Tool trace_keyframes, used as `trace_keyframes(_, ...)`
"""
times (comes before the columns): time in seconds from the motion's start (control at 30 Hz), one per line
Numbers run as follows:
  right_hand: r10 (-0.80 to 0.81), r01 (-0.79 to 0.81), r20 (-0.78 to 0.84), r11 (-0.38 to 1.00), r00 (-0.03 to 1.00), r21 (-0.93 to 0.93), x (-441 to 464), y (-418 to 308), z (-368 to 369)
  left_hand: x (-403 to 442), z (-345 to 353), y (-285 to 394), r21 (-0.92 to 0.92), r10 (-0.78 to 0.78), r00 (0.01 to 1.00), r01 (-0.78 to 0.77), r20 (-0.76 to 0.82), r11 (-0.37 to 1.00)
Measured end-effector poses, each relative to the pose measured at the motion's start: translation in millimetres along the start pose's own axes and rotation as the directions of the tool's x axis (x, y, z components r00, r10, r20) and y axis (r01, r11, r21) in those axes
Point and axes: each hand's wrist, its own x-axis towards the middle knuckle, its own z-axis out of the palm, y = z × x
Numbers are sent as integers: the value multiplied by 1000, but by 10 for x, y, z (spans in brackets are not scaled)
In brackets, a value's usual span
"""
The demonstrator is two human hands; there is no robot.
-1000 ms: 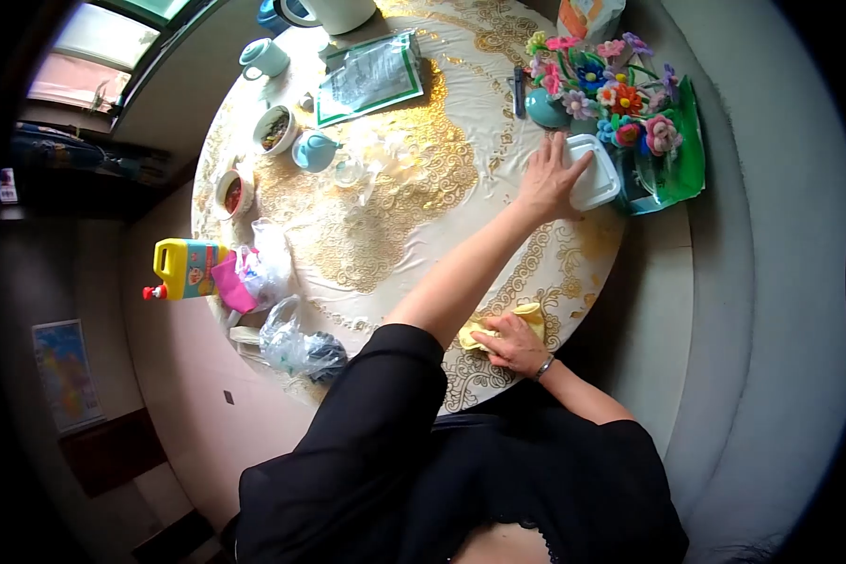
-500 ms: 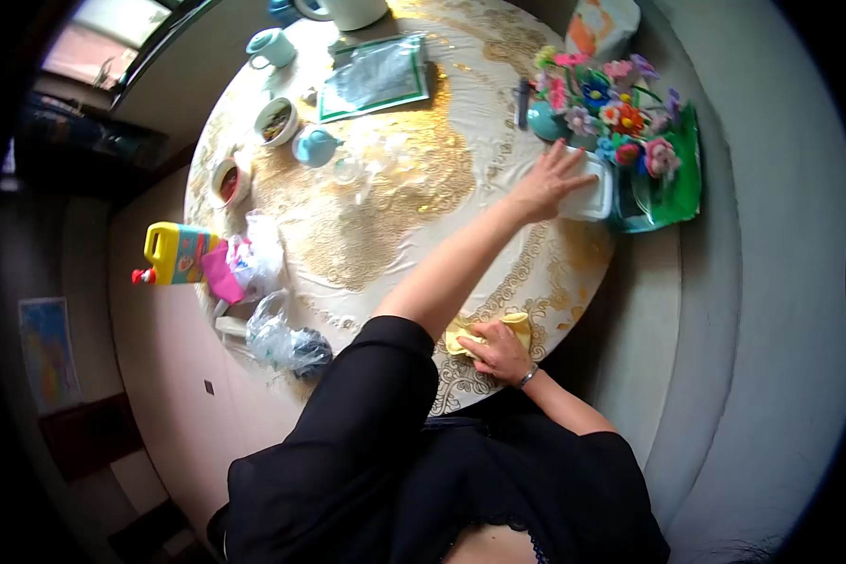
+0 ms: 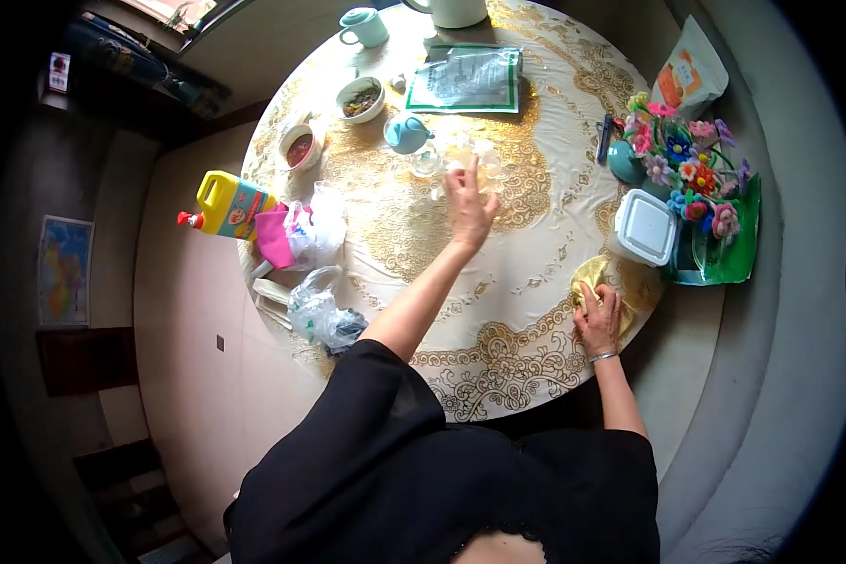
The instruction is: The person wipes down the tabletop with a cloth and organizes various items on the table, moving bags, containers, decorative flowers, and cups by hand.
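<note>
My left hand [image 3: 471, 205] is over the middle of the patterned tablecloth [image 3: 498, 291], its fingers apart at some small whitish translucent pieces [image 3: 484, 155]. Just beyond it to the left are a blue teapot-like item [image 3: 407, 133] and a clear glass [image 3: 426, 162]. Near the table's right edge, my right hand [image 3: 599, 318] presses on a crumpled yellow cloth [image 3: 589, 274], fingers on top of it. A white-lidded container [image 3: 645, 227] stands beyond the cloth, beside crocheted flowers [image 3: 691, 169].
At the left are a yellow bottle [image 3: 226, 205], a pink item [image 3: 274, 237] and plastic bags [image 3: 321, 305]. Two bowls [image 3: 300, 148], a teal cup [image 3: 364, 28] and a green-edged packet [image 3: 465, 78] stand farther back. A white pouch [image 3: 691, 70] is behind the flowers.
My left hand has left the lidded container and moved left to the whitish pieces. My right hand and the yellow cloth have shifted right and away from me. The view has turned.
</note>
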Motion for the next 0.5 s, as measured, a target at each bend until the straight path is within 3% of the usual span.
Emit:
trace_keyframes(0.07,-7,4,-55,999,998,-48,13,3,84,102,-77,-77,79,-84,994,79,69,994)
trace_keyframes(0.17,11,-12,-48,1000,999,-23,6,6,107,227,-5,-10,349,-104,958,5,267,937)
trace_keyframes(0.27,28,-28,-32,1000,999,-11,8,-22,95,320,255,-206,274,-193,925,102,328,956)
trace_keyframes(0.33,26,-28,-32,999,999,-35,12,-28,88,299,205,-255,49,-90,943,78,319,996)
trace_keyframes(0.4,27,-28,-26,999,999,-31,11,-30,77,147,140,-261,4,-47,961,48,272,999)
trace_keyframes(0.43,22,-23,-26,999,999,-30,8,-34,63,52,25,-291,52,-37,942,21,334,998)
trace_keyframes(0.47,24,-24,-30,999,999,-27,21,-47,68,-6,-374,-221,252,-284,810,174,513,952)
trace_keyframes(0.5,17,-18,-38,999,999,-39,18,-51,70,-22,-494,-305,343,-383,758,223,528,913)
